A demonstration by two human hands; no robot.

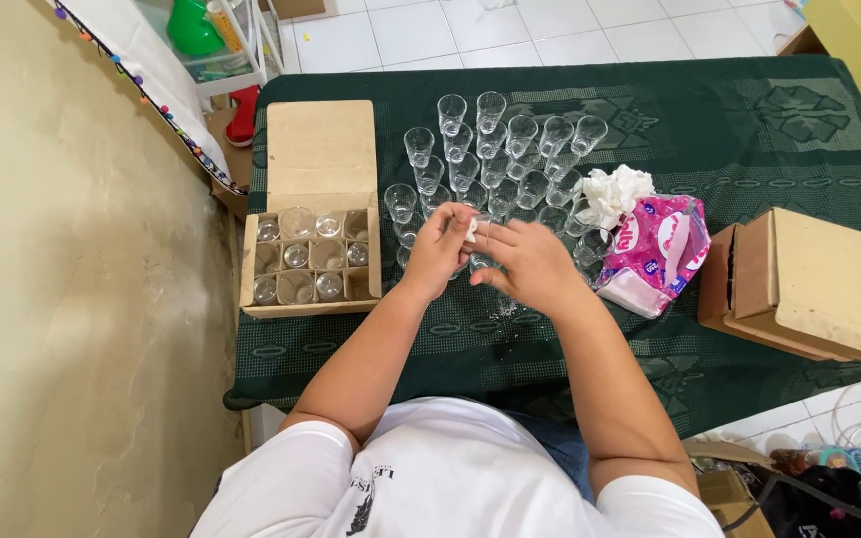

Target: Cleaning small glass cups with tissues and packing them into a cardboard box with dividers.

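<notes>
Clear glass fills our view: our left hand (437, 249) and right hand (528, 264) close together around one small glass (481, 261), the left fingers pinching a white tissue (471, 229) at its rim. Beyond our hands, many loose glasses (495, 149) stand grouped on the green worktop (749, 130). Left of our hands, the open cardboard box (313, 249) already holds glasses in most compartments. Right of them lies a pink tissue pack (655, 254). Judging by this, much remains.
</notes>
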